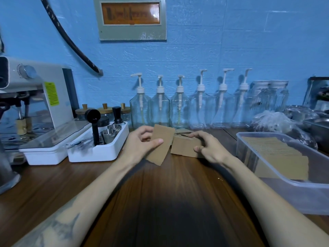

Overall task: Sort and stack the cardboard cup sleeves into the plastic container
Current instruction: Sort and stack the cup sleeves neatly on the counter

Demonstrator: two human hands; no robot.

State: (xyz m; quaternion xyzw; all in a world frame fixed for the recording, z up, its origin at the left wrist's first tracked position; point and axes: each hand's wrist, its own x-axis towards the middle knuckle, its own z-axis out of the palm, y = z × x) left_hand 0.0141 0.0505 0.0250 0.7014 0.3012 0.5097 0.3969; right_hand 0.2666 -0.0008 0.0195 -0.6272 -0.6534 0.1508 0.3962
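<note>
Sleeve (161, 145): flat, long axis tilted upright, pinched in left hand (142, 143).
Stack (185, 146): beside it, gripped by right hand (207, 146).
Container (284, 188): far right, nearer right hand, part-filled.

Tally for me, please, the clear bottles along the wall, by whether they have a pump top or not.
Pump bottles: 6
Bottles without a pump: 2, blurred, so roughly
Total: 8
</note>
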